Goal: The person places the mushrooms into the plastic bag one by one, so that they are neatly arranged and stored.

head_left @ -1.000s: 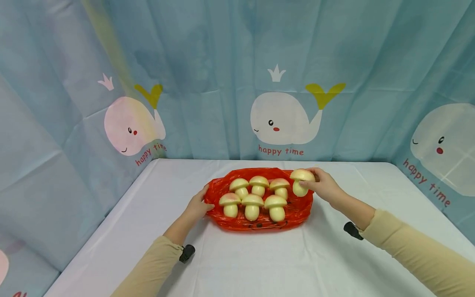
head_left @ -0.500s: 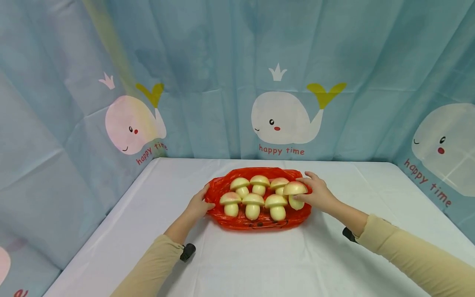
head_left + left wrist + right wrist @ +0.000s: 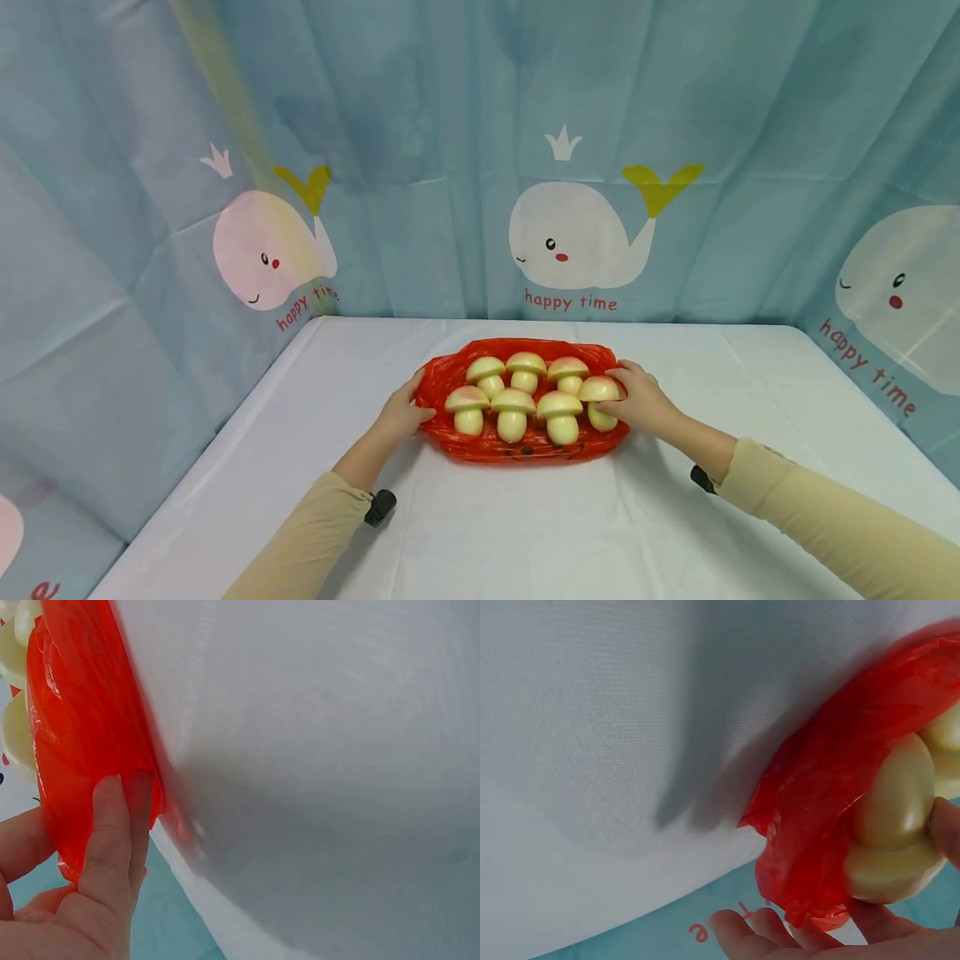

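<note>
A red plastic bag (image 3: 480, 452) lies spread open on the white table, its rim turned out like a shallow nest. Several pale yellow toy mushrooms (image 3: 512, 414) with pink-tinged caps stand in it in two rows. At the bag's left end, my left hand (image 3: 397, 415) holds its side (image 3: 90, 712), fingers along the outside and thumb over the rim. My right hand (image 3: 645, 404) pinches the front-right mushroom (image 3: 600, 387) between thumb and finger inside the right end of the bag; the other fingers reach outside the red film (image 3: 810, 802).
A white cloth covers the table (image 3: 517, 533). Behind and at the sides hangs a blue curtain (image 3: 420, 250) printed with whales. Black wrist cameras (image 3: 380, 507) stick out under both sleeves.
My right hand has brought its mushroom down and slightly left from above the bag's right end into the front row. My left hand keeps its place at the left end.
</note>
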Demonstrator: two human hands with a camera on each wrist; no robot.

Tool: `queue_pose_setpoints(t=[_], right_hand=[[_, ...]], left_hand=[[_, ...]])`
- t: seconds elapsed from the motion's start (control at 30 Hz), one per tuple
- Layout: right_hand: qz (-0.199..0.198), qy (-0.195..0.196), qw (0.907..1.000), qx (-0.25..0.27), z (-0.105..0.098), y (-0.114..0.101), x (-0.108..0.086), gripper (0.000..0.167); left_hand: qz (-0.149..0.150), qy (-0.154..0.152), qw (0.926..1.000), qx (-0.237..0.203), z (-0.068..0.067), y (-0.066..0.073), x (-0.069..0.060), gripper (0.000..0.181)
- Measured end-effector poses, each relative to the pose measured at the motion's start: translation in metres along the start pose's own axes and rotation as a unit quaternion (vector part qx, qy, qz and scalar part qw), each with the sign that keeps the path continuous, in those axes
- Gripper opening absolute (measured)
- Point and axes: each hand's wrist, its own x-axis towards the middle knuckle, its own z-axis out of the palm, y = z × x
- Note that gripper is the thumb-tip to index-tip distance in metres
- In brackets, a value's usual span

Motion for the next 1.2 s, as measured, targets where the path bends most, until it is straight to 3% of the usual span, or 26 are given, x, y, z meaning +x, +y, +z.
queue_pose_setpoints(t=[0.3,0.57,0.87,1.07,1.2], right_hand=[[0.006,-0.034,0.9994,0.006,-0.004,-0.001,0.002,0.068],[-0.008,-0.038,0.9992,0.002,-0.01,0.003,0.002,0.055],[-0.006,-0.049,0.9987,-0.009,-0.007,0.004,0.005,0.055],[0.02,-0.073,0.9971,0.01,-0.021,-0.003,0.009,0.059],[0.009,-0.048,0.9983,0.031,-0.032,-0.011,0.017,0.051]], left_hand=[[-0.001,0.002,1.0,0.004,0.0,0.0,0.001,0.075],[-0.001,-0.001,1.0,0.0,0.0,-0.001,0.001,0.075],[-0.004,0.002,1.0,0.005,0.0,-0.001,0.0,0.075],[-0.008,0.001,0.9999,0.008,0.001,0.0,0.002,0.075],[-0.009,0.001,0.9999,0.005,0.0,0.001,0.001,0.075]])
